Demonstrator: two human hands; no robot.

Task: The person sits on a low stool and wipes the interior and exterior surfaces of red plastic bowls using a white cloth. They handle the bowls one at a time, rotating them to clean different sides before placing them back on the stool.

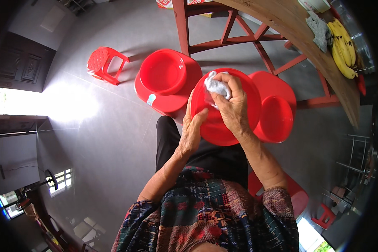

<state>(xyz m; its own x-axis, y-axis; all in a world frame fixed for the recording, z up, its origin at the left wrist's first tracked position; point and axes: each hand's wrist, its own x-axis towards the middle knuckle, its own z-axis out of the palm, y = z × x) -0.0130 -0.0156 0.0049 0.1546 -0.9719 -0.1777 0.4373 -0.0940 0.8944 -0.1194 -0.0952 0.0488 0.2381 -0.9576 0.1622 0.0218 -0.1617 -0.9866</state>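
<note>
A round red plastic basin (pixel 217 130) is tilted up over my lap. My left hand (pixel 192 131) grips its left rim, with the thumb over the edge and the other fingers mostly hidden behind. In my right hand (pixel 234 107) a crumpled white cloth (pixel 218 87) is pinched and pressed against the inside of the basin. Just left of it, another red basin (pixel 161 72) sits on a red plastic stool (pixel 193 69). To the right, a smaller red basin (pixel 276 119) rests on a second red stool (pixel 277 84).
A small red stool (pixel 101 64) stands on the grey floor (pixel 113 155) at far left. At upper right is a wooden table (pixel 277 21) with a reddish frame, carrying bananas (pixel 343 48), a grey cloth (pixel 319 31) and a white bowl (pixel 315 5). Red seating (pixel 296 195) shows beside my right elbow.
</note>
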